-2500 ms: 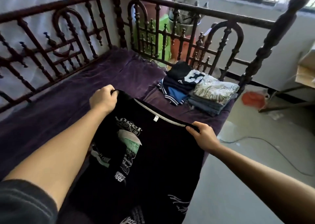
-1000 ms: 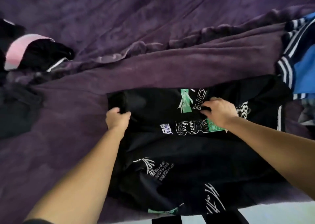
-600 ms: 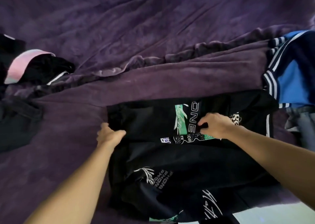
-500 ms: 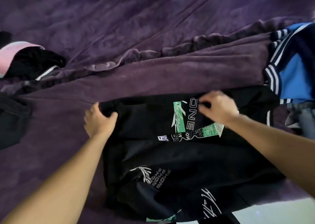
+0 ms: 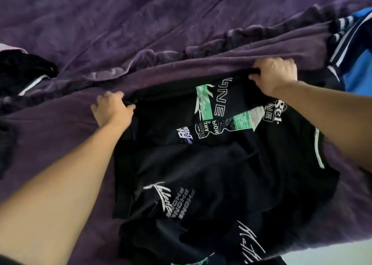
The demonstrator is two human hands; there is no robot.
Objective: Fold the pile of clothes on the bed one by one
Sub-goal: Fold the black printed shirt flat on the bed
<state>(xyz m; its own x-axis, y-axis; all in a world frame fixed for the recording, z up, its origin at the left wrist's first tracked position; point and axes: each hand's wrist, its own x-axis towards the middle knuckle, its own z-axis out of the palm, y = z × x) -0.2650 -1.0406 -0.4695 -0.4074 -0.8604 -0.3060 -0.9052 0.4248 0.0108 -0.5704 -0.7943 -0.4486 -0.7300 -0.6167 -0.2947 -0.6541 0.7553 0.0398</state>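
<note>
Black T-shirt (image 5: 211,164), printed with white lettering and green blocks, lies spread on a purple bedspread (image 5: 141,33) in front of you. Your left hand (image 5: 111,111) grasps the shirt's far left corner, fingers curled over the fabric and thumb tucked against it. Your right hand (image 5: 275,76) clenches the same far edge further along, fingers wrapped over the top of the cloth. Between the two grips the dark edge runs in a line, raised a little off the bedspread. From both grips the rest of the shirt falls toward you in loose folds, reaching the near edge of the bed. Just below your right grip a white-edged neckline (image 5: 319,149) shows beside your forearm. Beyond your right grip, to the right, lies a blue garment with white stripes (image 5: 358,63). Well apart from your left grip, further left, sits a heap of dark clothes (image 5: 20,71) with a sliver of pink on top.
</note>
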